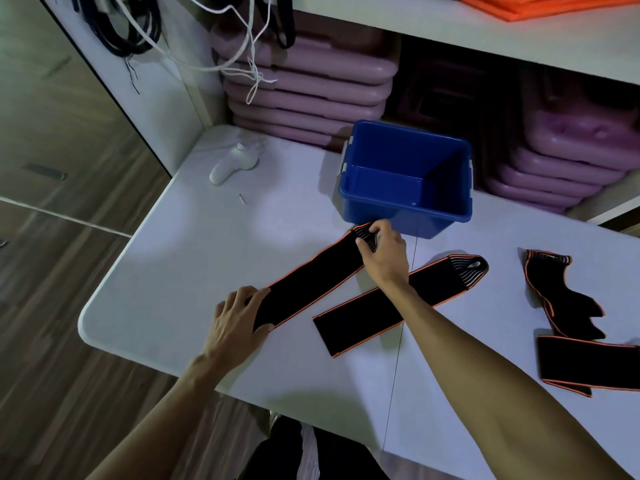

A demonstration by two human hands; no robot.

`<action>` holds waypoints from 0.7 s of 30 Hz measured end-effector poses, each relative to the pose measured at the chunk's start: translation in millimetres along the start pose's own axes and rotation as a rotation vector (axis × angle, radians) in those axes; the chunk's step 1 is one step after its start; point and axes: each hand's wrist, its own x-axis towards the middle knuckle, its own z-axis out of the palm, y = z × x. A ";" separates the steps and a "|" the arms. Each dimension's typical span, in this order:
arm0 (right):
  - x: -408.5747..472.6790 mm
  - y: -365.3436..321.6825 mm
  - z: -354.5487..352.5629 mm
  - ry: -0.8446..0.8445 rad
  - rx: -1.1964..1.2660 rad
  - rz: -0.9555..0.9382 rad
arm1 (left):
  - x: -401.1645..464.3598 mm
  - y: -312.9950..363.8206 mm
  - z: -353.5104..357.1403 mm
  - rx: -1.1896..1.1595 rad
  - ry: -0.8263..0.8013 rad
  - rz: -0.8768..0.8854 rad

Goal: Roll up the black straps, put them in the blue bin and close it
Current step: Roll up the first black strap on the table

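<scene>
A black strap with orange edges [311, 282] lies stretched diagonally on the white table [180, 265]. My left hand [235, 320] holds its near end, thumb on top. My right hand [384, 251] pinches its far striped end, just in front of the open, empty blue bin [405, 178]. A second black strap [394, 303] lies flat beside the first, partly under my right forearm. A third strap [568, 306] lies crumpled at the right, and another folded one [588, 365] sits near the right edge. I see no lid for the bin.
A white handheld device [232, 164] and a small screw [241, 199] lie at the table's back left. Stacked pink cases [304, 88] fill the shelf behind the bin. White cords [242, 57] hang at the back left. The table's left edge drops to a wooden floor.
</scene>
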 end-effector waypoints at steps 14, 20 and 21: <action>-11.4 18.2 -16.9 0.066 -0.219 0.032 | 12.0 -19.1 -20.6 -0.378 -0.272 -0.165; -15.4 45.7 -56.7 0.248 -0.165 0.238 | 39.6 9.0 -43.9 -0.624 -0.488 -0.090; -15.6 51.7 -64.8 0.260 -0.156 0.273 | 44.1 16.3 -46.9 -0.653 -0.527 -0.079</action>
